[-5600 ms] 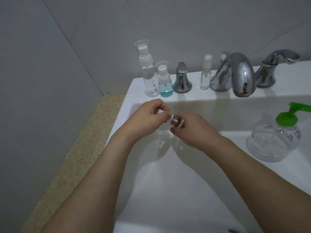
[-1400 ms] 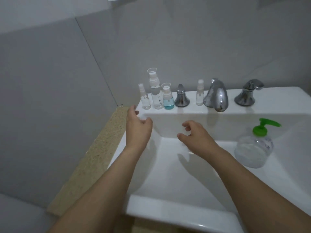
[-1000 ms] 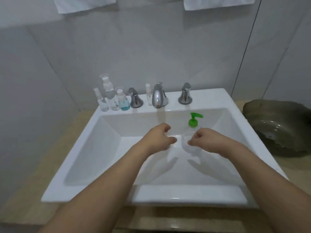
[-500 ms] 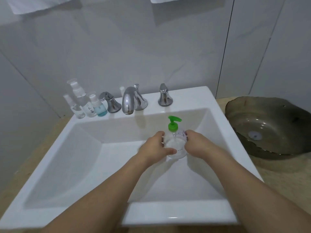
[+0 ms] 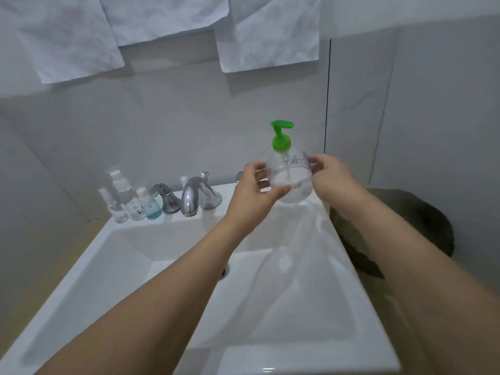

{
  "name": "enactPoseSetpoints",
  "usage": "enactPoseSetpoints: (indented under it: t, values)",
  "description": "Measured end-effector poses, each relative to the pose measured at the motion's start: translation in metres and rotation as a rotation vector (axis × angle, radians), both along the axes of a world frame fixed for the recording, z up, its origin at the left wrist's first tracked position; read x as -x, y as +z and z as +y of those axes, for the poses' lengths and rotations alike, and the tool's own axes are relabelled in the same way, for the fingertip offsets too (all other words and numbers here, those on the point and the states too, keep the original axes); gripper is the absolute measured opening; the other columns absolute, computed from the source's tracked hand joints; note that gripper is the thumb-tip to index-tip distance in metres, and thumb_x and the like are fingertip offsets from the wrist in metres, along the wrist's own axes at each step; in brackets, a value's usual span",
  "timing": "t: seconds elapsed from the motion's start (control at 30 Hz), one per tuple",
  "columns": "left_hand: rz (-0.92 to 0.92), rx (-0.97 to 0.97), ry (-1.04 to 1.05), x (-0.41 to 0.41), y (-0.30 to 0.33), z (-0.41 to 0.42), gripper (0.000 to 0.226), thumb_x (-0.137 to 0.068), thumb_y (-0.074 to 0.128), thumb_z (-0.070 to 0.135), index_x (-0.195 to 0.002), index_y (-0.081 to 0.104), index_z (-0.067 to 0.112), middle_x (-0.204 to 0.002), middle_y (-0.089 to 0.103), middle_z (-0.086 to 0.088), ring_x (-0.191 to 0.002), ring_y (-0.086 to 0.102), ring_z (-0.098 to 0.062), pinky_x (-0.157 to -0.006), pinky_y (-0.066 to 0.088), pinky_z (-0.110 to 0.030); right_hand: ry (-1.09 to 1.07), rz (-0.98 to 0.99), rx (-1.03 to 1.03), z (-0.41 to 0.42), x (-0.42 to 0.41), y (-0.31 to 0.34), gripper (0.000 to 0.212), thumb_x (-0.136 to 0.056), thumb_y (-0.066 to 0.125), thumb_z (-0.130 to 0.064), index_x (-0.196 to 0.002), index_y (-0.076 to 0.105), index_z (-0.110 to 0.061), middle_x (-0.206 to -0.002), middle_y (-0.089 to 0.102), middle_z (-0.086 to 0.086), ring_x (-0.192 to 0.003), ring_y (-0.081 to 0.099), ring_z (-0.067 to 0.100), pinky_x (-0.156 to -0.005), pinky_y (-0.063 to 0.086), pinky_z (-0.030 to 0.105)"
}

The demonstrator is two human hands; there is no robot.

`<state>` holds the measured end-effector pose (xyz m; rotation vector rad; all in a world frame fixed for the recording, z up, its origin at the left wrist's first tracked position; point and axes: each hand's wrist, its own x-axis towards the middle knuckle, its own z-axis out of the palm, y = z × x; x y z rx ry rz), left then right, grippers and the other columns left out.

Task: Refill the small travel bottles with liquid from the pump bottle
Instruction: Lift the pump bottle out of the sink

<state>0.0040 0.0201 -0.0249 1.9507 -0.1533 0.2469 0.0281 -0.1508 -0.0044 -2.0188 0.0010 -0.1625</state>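
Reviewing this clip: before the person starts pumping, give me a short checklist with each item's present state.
1. Pump bottle held by both hands, left hand and right hand: ok.
2. Bottle upright, green pump head on top: ok.
3. Liquid left inside: ok, a low level.
4. A travel bottle uncapped and ready: not ok; those on the sink ledge show tops on.
5. Travel bottle under the nozzle: not ok.
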Motion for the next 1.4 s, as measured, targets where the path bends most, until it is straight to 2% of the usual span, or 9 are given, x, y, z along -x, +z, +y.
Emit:
enactPoseSetpoints:
  t: [0.13,0.3,0.43,0.5,0.6,0.7,0.83,1.13,1.4]
  values:
    - [0.017,0.015,-0.022,-0.029,-0.003,-0.012,0.052,-0.09,0.077,0.012,-0.133,0.048,0.018,-0.133,0.058,0.003,-0.117,0.062,-0.014,-0.103,0.051,-0.031,-0.051,0.086,-0.168,-0.01,-0.023,-0.011,0.039,-0.073,0.048,-0.014,-0.105,0.068,-0.024,-0.099,0.072,0.004,-0.091,0.068,0.028,-0.088,0.056,0.046]
    - [0.114,0.028,-0.063,-0.062,-0.031,-0.02,0.074,-0.095,0.071,0.013,-0.157,0.031,0.015,-0.141,0.05,0.012,-0.123,0.053,-0.008,-0.1,0.047,-0.024,-0.051,0.198,-0.22,-0.007,-0.046,-0.042,0.041,-0.084,0.048,0.005,-0.114,0.064,-0.019,-0.084,0.062,-0.001,-0.072,0.06,0.02,-0.069,0.05,0.035]
    - [0.123,0.036,-0.047,-0.081,-0.039,-0.023,0.094,-0.086,0.073,0.026,-0.162,0.019,0.019,-0.159,0.04,0.004,-0.133,0.048,-0.008,-0.111,0.044,-0.03,-0.067,0.184,-0.181,-0.003,-0.067,-0.046,0.053,-0.075,0.047,0.001,-0.119,0.063,-0.023,-0.103,0.066,0.003,-0.095,0.066,0.028,-0.09,0.054,0.044]
    - [0.129,0.05,-0.051,-0.084,-0.041,-0.024,0.092,-0.089,0.073,0.021,-0.162,0.017,0.019,-0.159,0.04,0.002,-0.132,0.049,-0.008,-0.117,0.04,-0.036,-0.06,0.172,-0.177,-0.002,-0.067,-0.045,0.056,-0.074,0.046,-0.002,-0.124,0.061,-0.023,-0.114,0.066,0.006,-0.102,0.064,0.029,-0.094,0.052,0.046]
    - [0.181,0.029,-0.027,-0.082,-0.051,-0.023,0.094,-0.077,0.073,0.04,-0.157,0.028,0.023,-0.15,0.051,0.006,-0.133,0.054,-0.013,-0.113,0.045,-0.045,-0.083,0.17,-0.155,0.002,-0.057,-0.041,0.053,-0.08,0.045,-0.003,-0.129,0.058,-0.02,-0.119,0.063,0.005,-0.108,0.061,0.026,-0.098,0.049,0.043]
    - [0.194,-0.037,-0.004,-0.057,-0.05,-0.021,0.08,-0.091,0.07,0.03,-0.158,0.027,0.024,-0.148,0.046,0.014,-0.141,0.046,-0.016,-0.116,0.041,-0.046,-0.114,0.16,-0.127,0.006,-0.035,-0.036,0.048,-0.088,0.041,-0.002,-0.133,0.053,-0.016,-0.112,0.055,-0.001,-0.102,0.052,0.02,-0.089,0.044,0.03]
    - [0.217,-0.128,0.037,-0.016,-0.039,-0.007,0.075,-0.098,0.066,0.029,-0.16,0.025,0.018,-0.163,0.034,0.0,-0.146,0.039,-0.019,-0.118,0.037,-0.043,-0.145,0.09,-0.064,0.017,0.002,-0.027,0.051,-0.088,0.043,-0.004,-0.139,0.046,-0.013,-0.129,0.051,0.004,-0.112,0.05,0.023,-0.085,0.037,0.027]
    - [0.175,-0.365,0.011,0.064,0.027,0.074,0.048,-0.099,0.063,0.028,-0.145,0.051,0.019,-0.145,0.055,0.005,-0.126,0.056,-0.014,-0.104,0.044,-0.03,-0.022,-0.041,0.052,0.085,0.063,0.03,0.053,-0.091,0.049,-0.014,-0.144,0.039,-0.015,-0.145,0.04,0.005,-0.129,0.042,0.022,-0.095,0.039,0.03]
    - [0.022,-0.448,0.163,0.101,0.074,0.18,0.023,-0.097,0.063,0.022,-0.119,0.068,0.017,-0.111,0.07,0.005,-0.091,0.065,-0.011,-0.077,0.049,-0.025,0.183,-0.223,0.214,0.185,0.071,0.084,0.049,-0.089,0.051,-0.013,-0.138,0.045,-0.014,-0.137,0.048,0.006,-0.12,0.05,0.02,-0.099,0.037,0.028]
